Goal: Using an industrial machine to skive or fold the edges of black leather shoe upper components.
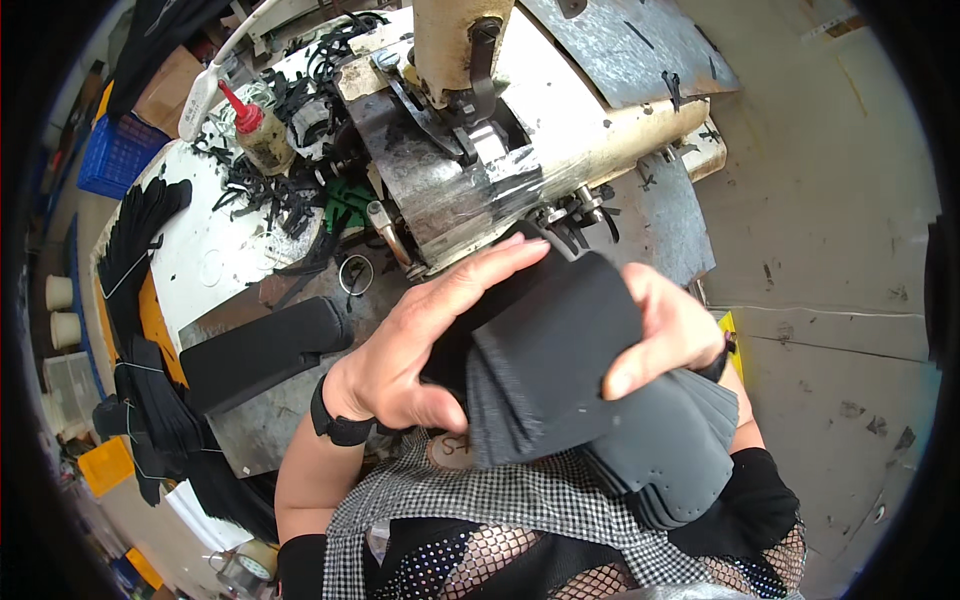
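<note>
A fanned stack of flat black pieces with rounded ends (565, 340) is held up over my lap. My right hand (665, 325) grips its right side, thumb on top and fingers behind. My left hand (425, 335) cups the other side, fingertips at the far edge and thumb curved near the close end; its palm is partly turned to the stack. Below, a second stack of dark grey pieces with small holes along the edge (665, 455) lies against my right forearm and lap. The far edge of the held stack is close to the machine.
A cream-coloured industrial machine (560, 150) stands just ahead. Left of it are a red-tipped oil bottle (260, 140) and black scraps (265, 195). Another black stack (265, 352) lies on the table, and tied black bundles (155, 400) hang at the left edge. A blue crate (115, 155) stands beyond.
</note>
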Demonstrator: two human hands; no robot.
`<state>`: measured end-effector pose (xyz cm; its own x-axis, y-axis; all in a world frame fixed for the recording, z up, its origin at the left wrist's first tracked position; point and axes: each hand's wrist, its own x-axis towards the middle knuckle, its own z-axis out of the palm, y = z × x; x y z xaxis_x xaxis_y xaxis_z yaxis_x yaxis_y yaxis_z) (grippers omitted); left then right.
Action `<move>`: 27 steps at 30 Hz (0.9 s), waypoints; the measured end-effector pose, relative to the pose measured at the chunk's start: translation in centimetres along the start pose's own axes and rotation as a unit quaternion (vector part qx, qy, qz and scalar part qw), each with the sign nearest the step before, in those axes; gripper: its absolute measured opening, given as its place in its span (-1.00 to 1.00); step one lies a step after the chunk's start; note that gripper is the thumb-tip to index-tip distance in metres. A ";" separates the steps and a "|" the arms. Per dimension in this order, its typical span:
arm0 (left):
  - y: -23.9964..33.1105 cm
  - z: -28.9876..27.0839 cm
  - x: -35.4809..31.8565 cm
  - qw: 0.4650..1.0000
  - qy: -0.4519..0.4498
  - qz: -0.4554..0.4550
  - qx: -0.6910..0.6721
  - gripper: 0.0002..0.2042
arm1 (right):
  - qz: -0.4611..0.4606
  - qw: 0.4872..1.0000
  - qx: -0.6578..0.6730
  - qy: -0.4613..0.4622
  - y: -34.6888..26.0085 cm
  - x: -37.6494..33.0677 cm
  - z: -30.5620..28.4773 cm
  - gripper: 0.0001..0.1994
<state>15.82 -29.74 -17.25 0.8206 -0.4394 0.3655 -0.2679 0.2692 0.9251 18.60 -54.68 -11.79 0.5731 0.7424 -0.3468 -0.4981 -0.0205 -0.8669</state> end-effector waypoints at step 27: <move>1.4 2.3 2.7 0.894 0.042 0.163 0.416 -0.58 | 0.054 0.991 0.091 0.084 -0.3 0.7 0.9 -0.72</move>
<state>16.49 -32.52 -14.70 0.6559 -0.3788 0.6529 -0.7538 -0.3743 0.5401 18.56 -53.57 -11.41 0.6027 0.6198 -0.5026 -0.6629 0.0382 -0.7477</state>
